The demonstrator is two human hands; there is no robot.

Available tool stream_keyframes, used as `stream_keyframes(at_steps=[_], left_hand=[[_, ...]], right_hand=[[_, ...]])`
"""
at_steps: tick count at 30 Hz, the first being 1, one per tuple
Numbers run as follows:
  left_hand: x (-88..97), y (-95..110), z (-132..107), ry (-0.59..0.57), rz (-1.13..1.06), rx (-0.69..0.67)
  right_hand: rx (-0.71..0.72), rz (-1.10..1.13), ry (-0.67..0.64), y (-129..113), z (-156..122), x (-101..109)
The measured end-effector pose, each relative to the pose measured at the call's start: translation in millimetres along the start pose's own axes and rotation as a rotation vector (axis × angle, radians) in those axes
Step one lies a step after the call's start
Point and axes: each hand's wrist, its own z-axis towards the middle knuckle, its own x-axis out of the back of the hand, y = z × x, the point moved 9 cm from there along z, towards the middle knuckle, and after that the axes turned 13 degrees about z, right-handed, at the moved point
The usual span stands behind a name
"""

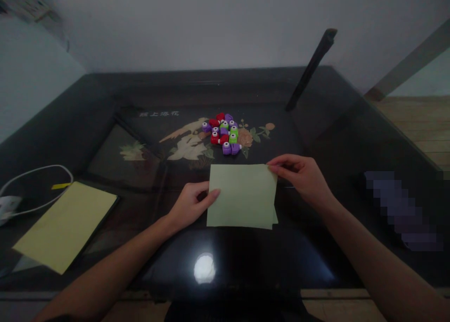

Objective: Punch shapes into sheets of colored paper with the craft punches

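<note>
A folded sheet of pale green paper point(242, 200) is held between both hands above the dark glossy table point(168, 261). My left hand point(193, 202) grips its left edge, thumb on top and fingers behind. At the upper right corner, my right hand point(298, 174) pinches the paper between thumb and fingertips. The layers do not line up at the lower right, where a small corner of the back layer sticks out. Just beyond the paper lies a cluster of small red, purple and green toy pieces point(224, 133) with white eye-like ends.
On the left lie a yellow sheet point(70, 223) on a dark flat object and a white cable point(38, 167) with a white plug. A dark stick point(312, 69) rises at the back right. A blurred-out item point(401, 212) sits on the right. A wall stands behind the table.
</note>
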Motion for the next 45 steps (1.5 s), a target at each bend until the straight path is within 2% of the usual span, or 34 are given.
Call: stream_keyframes(at_steps=[6, 11, 17, 21, 25, 29, 34, 37, 40, 43, 45], left_hand=[[-3.1, -6.0, 1.2, -0.011, -0.020, 0.051], [-0.2, -17.8, 2.4, 0.056, -0.041, 0.093], [2.8, -16.3, 2.5, 0.070, -0.075, 0.075], [0.8, -11.4, 1.9, 0.066, -0.076, 0.047], [-3.1, -9.9, 1.8, 0.049, -0.077, 0.035], [-4.1, -10.5, 1.9, 0.035, -0.097, 0.043], [-3.0, -16.5, 2.0, 0.039, -0.145, 0.090], [-2.9, -20.0, 1.7, 0.048, -0.199, 0.125], [-3.2, -19.7, 0.5, 0.049, -0.264, 0.150], [-3.8, -18.2, -1.7, 0.042, -0.324, 0.183], [-4.2, -21.0, -4.1, 0.049, -0.385, 0.245]], right_hand=[[0.011, -0.098, -0.041, 1.8, 3.2, -1.9], [0.086, -0.275, -0.009, 4.0, 36.1, 6.4], [0.182, -0.559, -0.106, 7.7, 83.7, -35.6], [0.201, -0.673, -0.089, 13.0, 87.9, -60.1], [0.194, -0.694, -0.066, 20.1, 84.6, -65.5], [0.176, -0.603, -0.099, 21.5, 84.3, -58.9], [0.090, -0.361, -0.141, 22.1, 73.7, -40.1], [-0.026, -0.024, -0.123, 27.7, 56.6, -24.3], [-0.112, 0.333, -0.026, 31.5, 33.2, -4.9], [-0.151, 0.432, 0.047, 31.2, 8.7, 9.0], [-0.209, 0.499, 0.050, 32.1, -5.2, 10.2]])
